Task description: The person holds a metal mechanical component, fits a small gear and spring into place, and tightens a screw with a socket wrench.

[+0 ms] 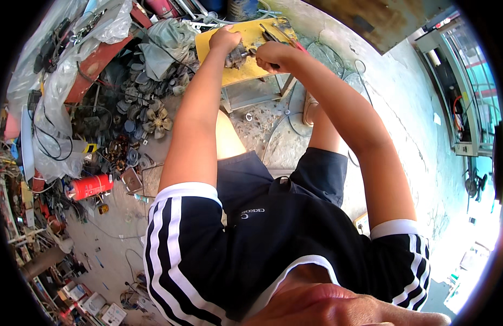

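A small yellow-topped table [210, 46] stands in front of me, its surface stained dark in places. On its left part sits a greasy metal machine part [236, 58], roundish and motor-like. My left hand [225, 39] is closed over the far side of this part, fingertips mostly hidden. To the right, my right hand [272, 56] is closed in a fist around a tool whose short metal end [252, 52] points left against the part. The fist hides most of the tool, so its exact kind cannot be made out. Several hand tools [284, 35], one with red handles, lie beyond my right hand.
Left of the table, old metal parts and a fan wheel [157, 120] are heaped on the floor. A red cylinder [90, 187] lies nearer me, beside plastic-wrapped clutter. Thin cable [288, 113] loops over the concrete floor. A large rusty panel [379, 19] overhangs the far right.
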Demonstrator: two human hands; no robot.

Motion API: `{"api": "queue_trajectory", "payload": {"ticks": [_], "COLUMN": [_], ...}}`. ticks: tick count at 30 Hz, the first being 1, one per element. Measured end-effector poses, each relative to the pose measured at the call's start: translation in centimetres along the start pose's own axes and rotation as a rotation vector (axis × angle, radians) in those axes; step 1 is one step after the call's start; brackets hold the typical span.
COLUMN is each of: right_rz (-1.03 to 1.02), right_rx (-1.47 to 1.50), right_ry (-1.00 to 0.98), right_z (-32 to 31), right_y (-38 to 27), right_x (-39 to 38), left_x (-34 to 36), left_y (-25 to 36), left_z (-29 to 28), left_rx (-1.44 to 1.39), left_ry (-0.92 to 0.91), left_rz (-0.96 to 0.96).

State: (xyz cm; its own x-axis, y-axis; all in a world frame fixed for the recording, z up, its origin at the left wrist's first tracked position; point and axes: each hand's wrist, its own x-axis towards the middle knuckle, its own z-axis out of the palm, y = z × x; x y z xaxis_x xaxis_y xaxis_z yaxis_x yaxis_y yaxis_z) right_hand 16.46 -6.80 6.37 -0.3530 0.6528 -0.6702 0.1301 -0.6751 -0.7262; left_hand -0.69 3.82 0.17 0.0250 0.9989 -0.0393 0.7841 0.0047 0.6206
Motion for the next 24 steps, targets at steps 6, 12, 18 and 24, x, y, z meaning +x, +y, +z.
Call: {"api": "queue_trajectory", "payload": {"ticks": [6,12,18,24], "right_rz": [0.170,0.297,0.268,0.287], "right_rx": [-0.132,-0.224,-0.457,-0.552], "right_ry": [0.037,0.046,0.093,0.066], "right_z": [1.0,1.1,0.4,0.1], "right_y": [-3.2,-5.1,-6.4,-7.2], "right_x": [-2.0,-1.4,-1.5,-0.6], "left_x": [0.2,1.4,-0.8,-1.9], "left_y": [-0.7,-2.0,0.0,-0.6], "left_z": [0.7,1.1,-0.1,-1.4], "left_rx": [-0.064,-0.107,-0.099,-0.114], "left_ry": [-0.024,-0.019,0.054,-0.008], "left_rz": [-0.018,0.000,-0.118,0.009]}}
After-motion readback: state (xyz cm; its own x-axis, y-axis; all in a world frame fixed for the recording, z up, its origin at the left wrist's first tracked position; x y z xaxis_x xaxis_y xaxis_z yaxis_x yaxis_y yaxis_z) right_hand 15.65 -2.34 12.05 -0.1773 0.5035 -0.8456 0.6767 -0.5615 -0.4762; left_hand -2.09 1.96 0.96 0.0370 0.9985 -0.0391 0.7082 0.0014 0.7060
